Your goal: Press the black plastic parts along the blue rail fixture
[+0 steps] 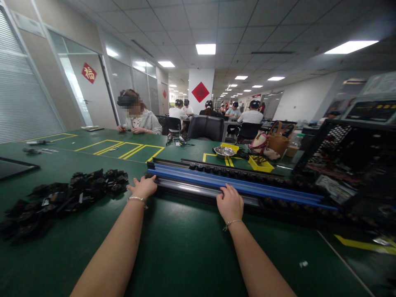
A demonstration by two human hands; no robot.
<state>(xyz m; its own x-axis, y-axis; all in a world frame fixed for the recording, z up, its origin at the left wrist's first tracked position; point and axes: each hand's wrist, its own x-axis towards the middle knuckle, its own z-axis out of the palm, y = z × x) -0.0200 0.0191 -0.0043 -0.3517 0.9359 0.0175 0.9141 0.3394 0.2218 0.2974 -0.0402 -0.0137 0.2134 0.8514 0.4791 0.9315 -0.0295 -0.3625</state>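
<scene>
A bundle of long rails lies across the green table, running away to the right. Among them are a blue rail (198, 177) and, on the near side, a shiny silver-and-black rail (188, 188). At the left end of the bundle is my left hand (142, 187), its fingers apart and the fingertips touching the rail ends. My right hand (230, 203) has its fingers bent over the near silver-and-black rail, around the middle of its length; its thumb is hidden. Black parts line the rails farther right, too dark to make out.
Left of my hands lies a heap of small black parts (74, 196). Behind the rails stand a metal bowl (224, 152) and a yellow tray (260, 164). A black perforated rack (328, 165) rises at the right. Across the table sits a person (140, 117) with a head-worn device.
</scene>
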